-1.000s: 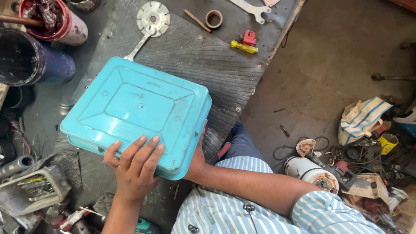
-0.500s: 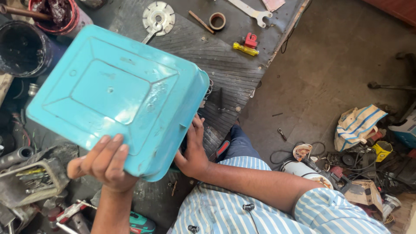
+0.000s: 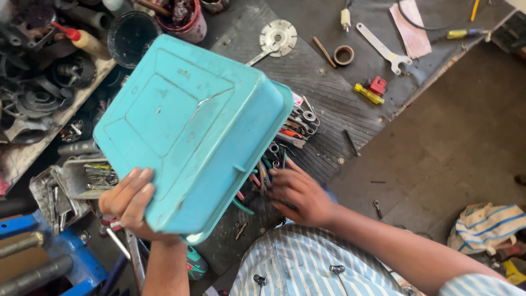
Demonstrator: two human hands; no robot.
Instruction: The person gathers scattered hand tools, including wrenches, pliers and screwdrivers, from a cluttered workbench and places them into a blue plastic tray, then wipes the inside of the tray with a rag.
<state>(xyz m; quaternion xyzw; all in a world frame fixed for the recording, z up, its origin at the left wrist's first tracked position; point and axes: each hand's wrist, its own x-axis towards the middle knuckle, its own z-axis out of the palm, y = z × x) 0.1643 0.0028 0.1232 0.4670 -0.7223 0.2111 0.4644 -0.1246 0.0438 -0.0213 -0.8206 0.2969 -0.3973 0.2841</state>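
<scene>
A turquoise plastic bin (image 3: 192,120) is upside down and tilted up off a dark ribbed mat (image 3: 329,93). My left hand (image 3: 131,200) grips its near left edge and lifts it. From under the raised right side spills a heap of hand tools (image 3: 282,145): wrenches, pliers with coloured handles, small metal parts. My right hand (image 3: 296,192) lies on the tools at the bin's lower right edge, fingers spread, holding nothing that I can see.
On the mat's far side lie a round cutting disc (image 3: 278,37), a tape roll (image 3: 343,55), a flat spanner (image 3: 383,49) and a yellow-handled tool (image 3: 368,94). Paint cans (image 3: 131,35) and metal parts crowd the left. A striped cloth (image 3: 485,227) lies on the floor at right.
The bin has been lifted and tipped further away from me, uncovering the pile of tools beneath. My right hand moved from the bin's edge down onto the tools.
</scene>
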